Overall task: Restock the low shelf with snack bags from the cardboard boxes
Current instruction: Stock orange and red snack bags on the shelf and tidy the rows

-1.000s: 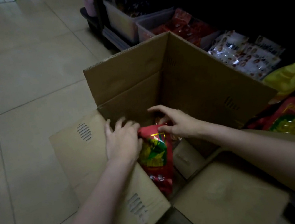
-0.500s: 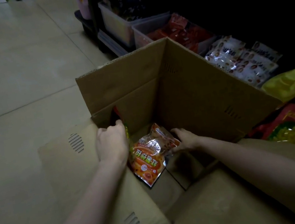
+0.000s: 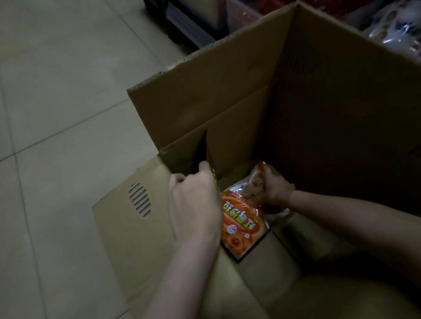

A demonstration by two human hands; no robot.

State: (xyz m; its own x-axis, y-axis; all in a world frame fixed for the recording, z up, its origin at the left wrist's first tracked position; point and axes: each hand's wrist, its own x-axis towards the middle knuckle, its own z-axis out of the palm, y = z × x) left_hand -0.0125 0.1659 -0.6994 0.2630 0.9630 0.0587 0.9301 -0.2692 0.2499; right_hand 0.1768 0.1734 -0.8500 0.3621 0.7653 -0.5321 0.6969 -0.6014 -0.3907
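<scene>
An open cardboard box (image 3: 319, 102) stands on the floor in front of me, its flaps spread. Inside it, my right hand (image 3: 271, 186) grips the top of an orange snack bag (image 3: 239, 224) with a shiny clear window. My left hand (image 3: 196, 206) is at the box's left edge and holds a thin dark red-and-green snack bag (image 3: 204, 154) seen edge-on, sticking up past my fingers. The low shelf (image 3: 401, 24) is at the upper right, holding white and red snack bags in dim light.
Clear plastic bins (image 3: 241, 3) with red packets sit on the shelf's far end. A tiled floor (image 3: 50, 108) stretches to the left. A second cardboard flap (image 3: 347, 300) lies under my right forearm. A dark edge runs down the far left.
The red-and-green bag went into my left hand and up against the box's left side. My right hand reached down and took hold of the orange bag. The view moved closer.
</scene>
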